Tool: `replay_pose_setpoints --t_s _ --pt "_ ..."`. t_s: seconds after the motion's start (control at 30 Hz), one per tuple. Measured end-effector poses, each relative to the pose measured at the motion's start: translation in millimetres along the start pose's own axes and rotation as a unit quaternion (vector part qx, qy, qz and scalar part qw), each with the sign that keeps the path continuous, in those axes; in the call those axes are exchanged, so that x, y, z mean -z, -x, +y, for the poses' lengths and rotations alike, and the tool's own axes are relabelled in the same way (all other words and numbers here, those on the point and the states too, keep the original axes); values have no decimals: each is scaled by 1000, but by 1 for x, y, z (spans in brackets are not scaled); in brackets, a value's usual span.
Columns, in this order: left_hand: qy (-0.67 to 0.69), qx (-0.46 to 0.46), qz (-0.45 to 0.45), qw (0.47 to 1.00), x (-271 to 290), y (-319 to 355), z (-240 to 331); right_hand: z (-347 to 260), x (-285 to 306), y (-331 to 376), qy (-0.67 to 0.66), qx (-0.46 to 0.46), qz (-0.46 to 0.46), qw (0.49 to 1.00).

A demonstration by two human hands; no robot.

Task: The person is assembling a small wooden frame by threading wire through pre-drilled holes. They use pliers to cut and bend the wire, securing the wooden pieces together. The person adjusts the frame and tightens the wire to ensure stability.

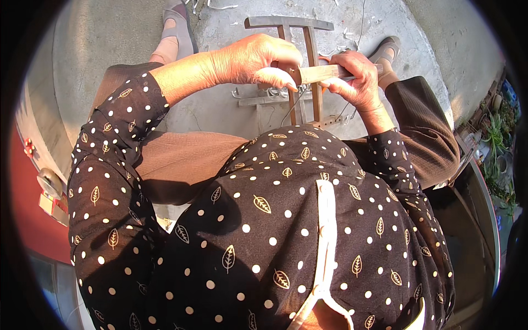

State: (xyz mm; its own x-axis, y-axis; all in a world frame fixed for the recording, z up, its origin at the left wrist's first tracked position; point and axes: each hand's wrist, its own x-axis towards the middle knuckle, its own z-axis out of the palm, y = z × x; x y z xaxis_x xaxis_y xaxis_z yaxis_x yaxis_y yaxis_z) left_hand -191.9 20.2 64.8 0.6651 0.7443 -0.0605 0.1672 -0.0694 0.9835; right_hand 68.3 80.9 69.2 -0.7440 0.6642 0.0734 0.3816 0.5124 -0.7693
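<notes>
A short wooden bar [316,74], pale in its middle, lies crosswise between my hands, in front of my body. My left hand [258,59] is closed round its left end, where a darker brown part shows by the thumb; the fingertips are hidden. My right hand [355,81] grips the right end with the fingers curled over it and the thumb below. Just beneath the hands stands a wooden frame [312,44] with two long rails and a dark curved crosspiece [289,22] at its far end. Whether the bar touches the frame, I cannot tell.
White strips and scraps [223,6] litter the concrete floor [220,33]. A second, grey crosspiece [264,101] lies low across the frame, with thin wires near it. My feet in grey shoes [179,27] stand either side. Potted plants [498,135] line the right edge.
</notes>
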Motion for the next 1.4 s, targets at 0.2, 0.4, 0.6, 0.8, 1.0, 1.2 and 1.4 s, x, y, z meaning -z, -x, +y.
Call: replay_pose_setpoints --t_s 0.2,0.4,0.6,0.8,1.0,1.2,1.4 --pt "83 27 39 995 -11 9 10 -3 -2 3 -5 -20 -5 1000" --pt "-1 116 141 983 -21 11 23 -10 -4 -14 25 -49 12 998" --pt "50 127 325 936 -63 5 23 -8 -4 -11 -1 -74 34 997" --pt "212 154 372 890 -71 -3 18 1 -6 -15 1 -105 13 994" --pt "209 159 347 900 -48 -14 -4 17 -11 -29 68 -158 -18 985" --pt "287 219 290 886 -1 -35 -33 32 -12 -66 124 -204 -24 971" --pt "364 243 308 845 27 -59 -49 51 -19 -97 167 -214 -20 962"
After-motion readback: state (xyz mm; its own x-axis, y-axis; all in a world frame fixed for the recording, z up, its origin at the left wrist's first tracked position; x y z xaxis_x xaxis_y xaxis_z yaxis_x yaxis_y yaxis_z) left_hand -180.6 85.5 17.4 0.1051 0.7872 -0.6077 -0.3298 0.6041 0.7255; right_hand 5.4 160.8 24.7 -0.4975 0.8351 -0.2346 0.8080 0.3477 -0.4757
